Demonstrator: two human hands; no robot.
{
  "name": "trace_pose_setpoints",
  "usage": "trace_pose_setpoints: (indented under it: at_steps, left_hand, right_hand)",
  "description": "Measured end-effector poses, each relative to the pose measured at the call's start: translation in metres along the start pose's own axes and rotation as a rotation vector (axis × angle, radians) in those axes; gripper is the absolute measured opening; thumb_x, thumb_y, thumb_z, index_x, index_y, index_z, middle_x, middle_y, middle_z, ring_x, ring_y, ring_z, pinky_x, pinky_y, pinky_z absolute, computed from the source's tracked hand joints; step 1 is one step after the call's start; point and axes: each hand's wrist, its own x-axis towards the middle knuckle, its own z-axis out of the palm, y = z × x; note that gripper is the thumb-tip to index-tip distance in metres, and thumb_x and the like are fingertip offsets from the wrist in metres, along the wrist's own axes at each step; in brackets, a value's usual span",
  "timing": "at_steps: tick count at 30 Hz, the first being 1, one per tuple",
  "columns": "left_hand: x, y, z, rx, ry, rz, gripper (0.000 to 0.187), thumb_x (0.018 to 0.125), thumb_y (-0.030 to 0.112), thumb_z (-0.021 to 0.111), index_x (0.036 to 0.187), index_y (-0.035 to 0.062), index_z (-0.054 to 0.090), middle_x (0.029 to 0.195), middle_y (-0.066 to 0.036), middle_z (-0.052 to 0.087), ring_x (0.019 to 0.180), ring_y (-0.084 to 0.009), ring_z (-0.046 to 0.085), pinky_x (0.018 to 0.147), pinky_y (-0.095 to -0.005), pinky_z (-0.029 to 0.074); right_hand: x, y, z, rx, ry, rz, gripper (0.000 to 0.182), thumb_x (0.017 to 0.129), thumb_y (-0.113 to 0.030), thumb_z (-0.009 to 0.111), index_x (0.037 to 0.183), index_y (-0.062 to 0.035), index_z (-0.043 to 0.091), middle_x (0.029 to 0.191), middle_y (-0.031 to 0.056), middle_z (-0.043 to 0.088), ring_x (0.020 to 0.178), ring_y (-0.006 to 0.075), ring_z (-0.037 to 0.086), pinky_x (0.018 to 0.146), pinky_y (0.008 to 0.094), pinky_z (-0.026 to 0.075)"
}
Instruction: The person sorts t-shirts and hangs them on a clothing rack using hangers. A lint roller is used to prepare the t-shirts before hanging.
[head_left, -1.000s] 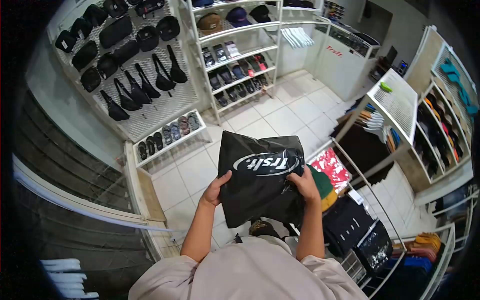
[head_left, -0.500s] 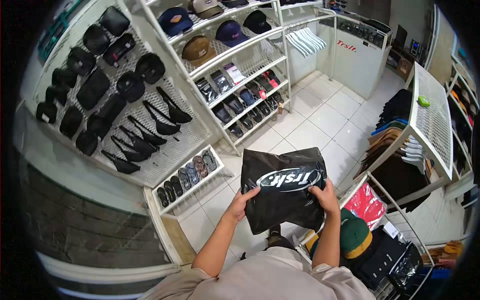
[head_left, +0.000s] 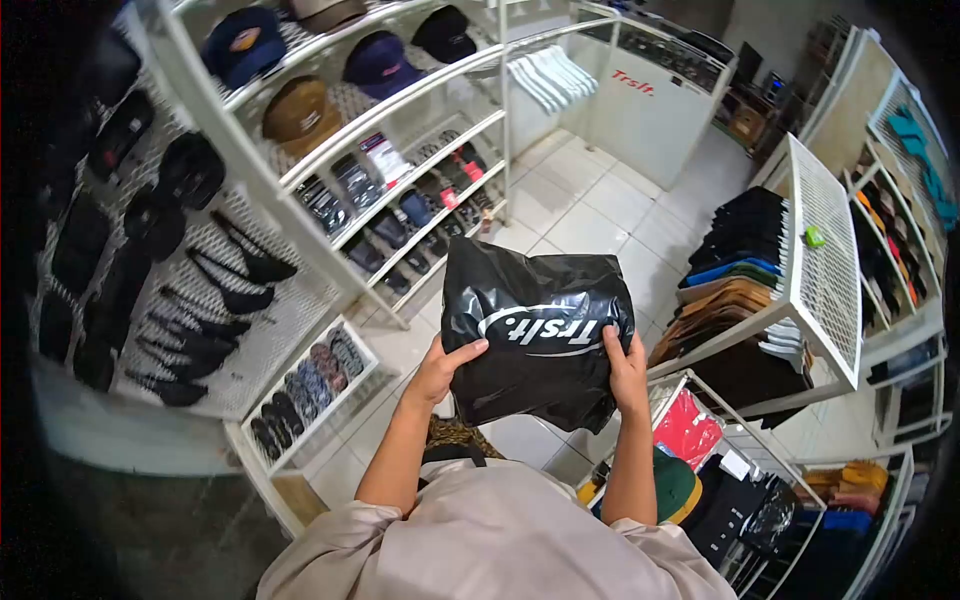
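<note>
A black plastic bag (head_left: 530,385) with a white "Trslt." logo is held up in front of my body, its surface creased and shiny. My left hand (head_left: 440,370) grips its left edge, thumb lying on the front face and the fingers hidden behind. On the opposite edge, my right hand (head_left: 625,370) holds it the same way, thumb beside the logo's end. What is inside the bag, if anything, cannot be seen.
Caps (head_left: 378,65) and small packaged goods fill a white shelf ahead. Black bags hang on a mesh wall (head_left: 215,390) at left. A clothes rack (head_left: 825,270) and a low rack with a red packet (head_left: 687,428) stand at right. A glass-topped counter (head_left: 640,110) is farther back.
The view has shifted forward and turned to the right, so the shelves sit farther left. Both hands still hold the black plastic bag, which appears slightly higher and farther left.
</note>
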Motion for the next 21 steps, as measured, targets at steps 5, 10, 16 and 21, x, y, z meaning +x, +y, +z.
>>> trace_pose_setpoints:
  at_steps: [5,10,16,21]
  left_hand:
    - [0.100,0.010,-0.009,0.009,-0.160,-0.053,0.043,0.092,0.008,0.075,0.131,-0.0001,0.060,0.119,-0.008,0.070,0.107,-0.0178,0.067,0.095,-0.0325,0.053]
    - [0.202,0.038,0.018,-0.045,-0.256,-0.059,0.040,0.092,0.008,0.075,0.129,-0.0011,0.062,0.115,-0.009,0.071,0.105,-0.0185,0.069,0.092,-0.0322,0.055]
    - [0.323,0.049,0.069,-0.017,-0.448,-0.188,0.041,0.092,0.009,0.074,0.129,0.0003,0.061,0.117,-0.008,0.070,0.106,-0.0185,0.068,0.094,-0.0329,0.055]
    - [0.400,0.032,0.131,0.019,-0.590,-0.287,0.041,0.091,0.009,0.074,0.130,0.0007,0.061,0.116,-0.008,0.070,0.105,-0.0183,0.068,0.095,-0.0322,0.054]
  right_hand:
    - [0.055,0.005,0.000,-0.022,0.155,-0.004,0.034,0.106,-0.024,0.064,0.128,0.0021,0.063,0.114,0.0020,0.068,0.101,0.0106,0.060,0.091,0.0270,0.048]
    - [0.124,-0.025,0.004,-0.170,0.315,-0.075,0.033,0.105,-0.024,0.065,0.127,0.0015,0.064,0.112,0.0018,0.069,0.100,0.0103,0.060,0.091,0.0274,0.049]
    - [0.197,-0.037,-0.026,-0.198,0.497,-0.166,0.035,0.105,-0.021,0.065,0.131,0.0019,0.062,0.118,0.0024,0.069,0.106,0.0102,0.060,0.097,0.0278,0.047]
    - [0.225,-0.046,-0.070,-0.174,0.653,-0.223,0.037,0.105,-0.019,0.064,0.135,0.0023,0.060,0.120,0.0032,0.068,0.108,0.0105,0.060,0.097,0.0281,0.047]
